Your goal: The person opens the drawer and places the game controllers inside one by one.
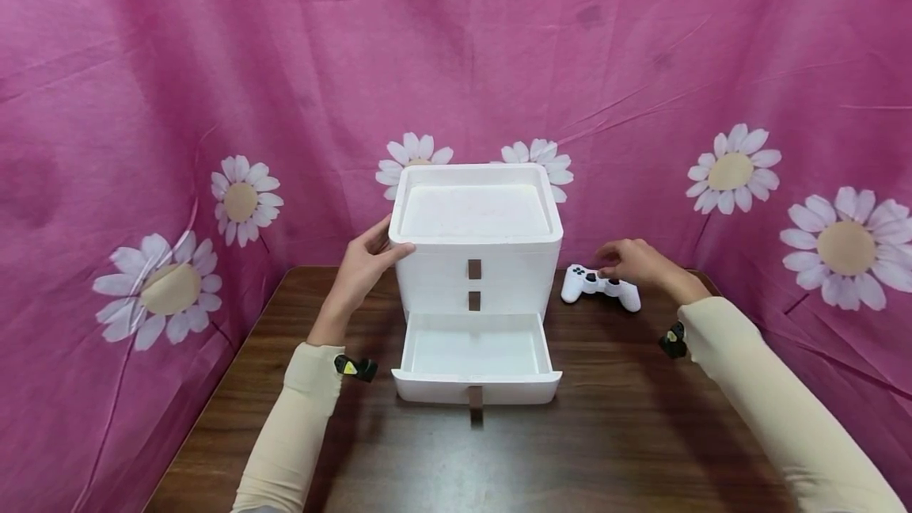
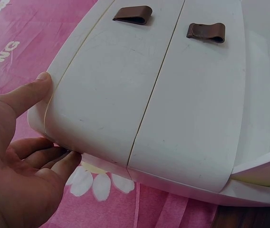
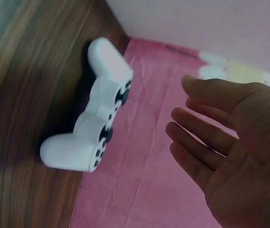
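A white three-drawer storage box stands on the table, its bottom drawer pulled out with nothing inside. My left hand holds the box by its upper left corner, thumb on the front and fingers against the side, as the left wrist view shows. To the right of the box lies a white game controller with black thumbsticks. Over its far side hovers my right hand. In the right wrist view this hand has loosely bent fingers, apart from the controller.
Brown strap pulls hang on the drawer fronts. The box top is a shallow rimmed tray. Beneath everything is a dark wooden table. A pink curtain with white daisies encloses its back and sides.
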Action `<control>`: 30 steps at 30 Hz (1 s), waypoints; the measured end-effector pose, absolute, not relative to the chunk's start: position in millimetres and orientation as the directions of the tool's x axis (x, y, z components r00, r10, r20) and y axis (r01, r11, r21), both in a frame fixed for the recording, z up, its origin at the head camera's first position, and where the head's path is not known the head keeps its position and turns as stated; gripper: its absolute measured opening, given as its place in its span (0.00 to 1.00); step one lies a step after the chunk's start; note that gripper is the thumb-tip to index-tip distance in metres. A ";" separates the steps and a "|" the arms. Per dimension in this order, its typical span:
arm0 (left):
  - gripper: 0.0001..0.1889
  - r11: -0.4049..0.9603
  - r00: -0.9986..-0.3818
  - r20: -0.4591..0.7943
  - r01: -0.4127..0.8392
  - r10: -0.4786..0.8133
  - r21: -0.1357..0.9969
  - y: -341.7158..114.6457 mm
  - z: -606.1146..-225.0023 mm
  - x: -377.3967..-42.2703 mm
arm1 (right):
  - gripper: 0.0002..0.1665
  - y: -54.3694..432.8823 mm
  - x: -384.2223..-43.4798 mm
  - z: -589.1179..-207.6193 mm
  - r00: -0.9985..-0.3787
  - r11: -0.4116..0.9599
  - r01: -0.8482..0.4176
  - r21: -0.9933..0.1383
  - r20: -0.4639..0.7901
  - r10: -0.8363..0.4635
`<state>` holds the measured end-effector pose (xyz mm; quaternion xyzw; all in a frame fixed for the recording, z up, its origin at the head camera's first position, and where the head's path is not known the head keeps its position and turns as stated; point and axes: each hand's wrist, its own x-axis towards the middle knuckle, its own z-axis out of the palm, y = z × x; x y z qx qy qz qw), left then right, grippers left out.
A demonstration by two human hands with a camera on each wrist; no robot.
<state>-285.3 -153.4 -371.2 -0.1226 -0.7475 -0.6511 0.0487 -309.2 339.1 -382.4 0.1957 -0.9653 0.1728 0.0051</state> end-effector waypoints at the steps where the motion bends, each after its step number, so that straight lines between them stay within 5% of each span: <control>1: 0.43 0.124 -0.965 0.232 0.246 0.120 0.961 -153.4 -370.9 -285.3 | 0.21 340.7 -311.9 -383.0 -0.926 0.869 -0.369 -0.329 0.057 -0.372; 17: 0.44 0.129 -0.969 0.218 0.232 0.116 0.964 -153.0 -371.2 -284.4 | 0.34 354.0 -341.8 -410.0 -0.941 0.919 -0.292 -0.264 -0.091 -0.326; 30: 0.44 0.131 -0.968 0.225 0.239 0.113 0.962 -153.0 -371.9 -286.7 | 0.35 353.8 -353.2 -433.2 -0.932 0.915 -0.333 -0.229 -0.066 -0.355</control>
